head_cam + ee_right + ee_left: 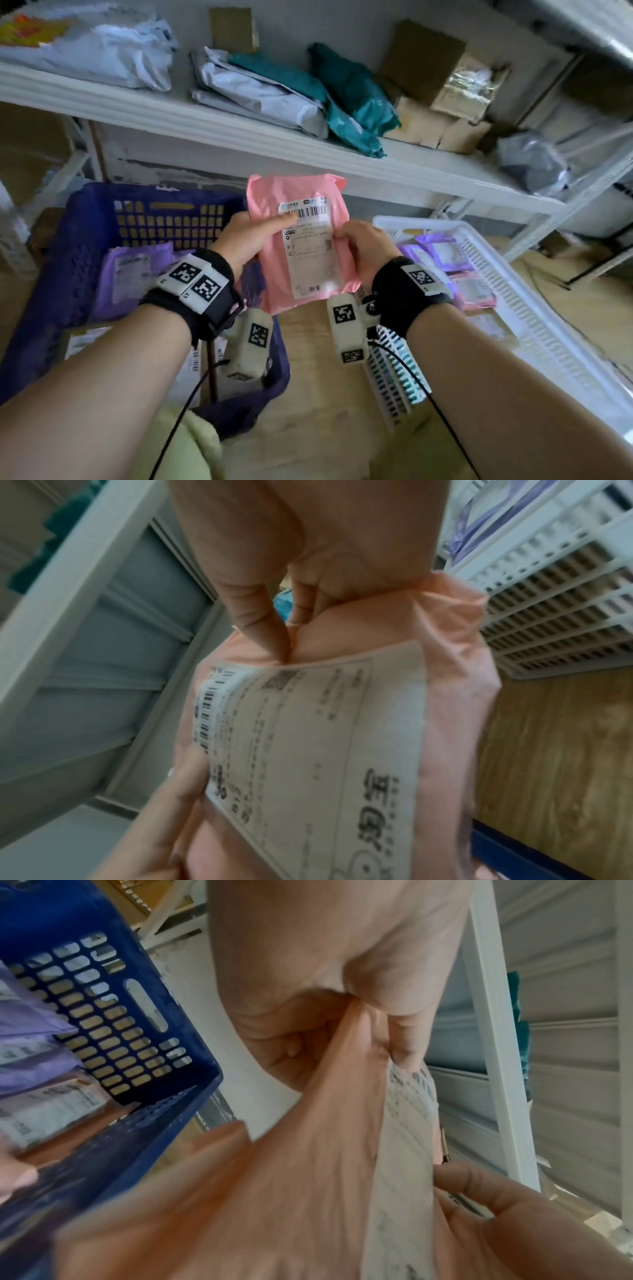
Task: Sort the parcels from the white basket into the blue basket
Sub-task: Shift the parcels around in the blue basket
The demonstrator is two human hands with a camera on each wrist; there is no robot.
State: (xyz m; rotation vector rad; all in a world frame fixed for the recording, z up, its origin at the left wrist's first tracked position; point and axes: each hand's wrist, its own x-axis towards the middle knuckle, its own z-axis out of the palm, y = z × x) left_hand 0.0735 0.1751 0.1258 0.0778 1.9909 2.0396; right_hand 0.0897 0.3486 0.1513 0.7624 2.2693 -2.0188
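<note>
Pink parcel (301,240) at frame centre, label facing camera, held between both hands. Left hand (246,240) pinches left edge, thumb on barcode. Right hand (363,250) pinches right edge. Blue basket (89,219) lower left, white basket (534,291) lower right.

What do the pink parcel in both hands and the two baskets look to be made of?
Pink parcel: thin matte plastic film, judging by its wrinkles and crimped top, with a white paper label. Blue basket and white basket: rigid moulded plastic, probably, given the perforated and slatted walls.
</note>
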